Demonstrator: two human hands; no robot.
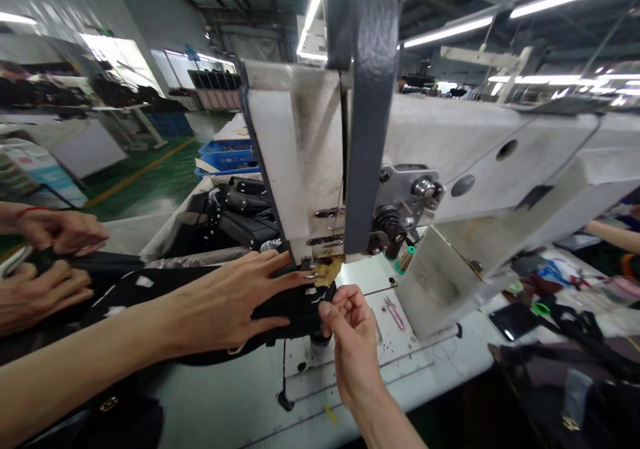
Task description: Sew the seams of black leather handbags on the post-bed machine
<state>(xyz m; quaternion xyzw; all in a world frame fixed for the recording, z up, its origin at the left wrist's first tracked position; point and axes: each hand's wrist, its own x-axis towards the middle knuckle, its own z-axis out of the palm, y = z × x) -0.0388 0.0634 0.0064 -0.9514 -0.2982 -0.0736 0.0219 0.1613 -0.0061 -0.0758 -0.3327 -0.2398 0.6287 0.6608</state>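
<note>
A black fabric piece (295, 309) with a few white marks lies under the needle area of a white industrial sewing machine (295, 135). My left hand (235, 295) rests flat on the fabric with its fingers spread, the fingertips close to the presser foot (311, 272). On the other side, my right hand (353, 329) pinches the near right edge of the fabric between thumb and fingers. A yellowish scrap (329, 272) sits beside the foot, just above the fabric. The needle itself cannot be made out.
Another person's hands (55, 255) are at the far left, near dark material. Pink thread snips (395, 313) lie on the machine table (215, 402). Black bags (245, 215) fill a bin behind, beside blue crates (227, 159). At right are a phone (514, 319) and dark bags (555, 382).
</note>
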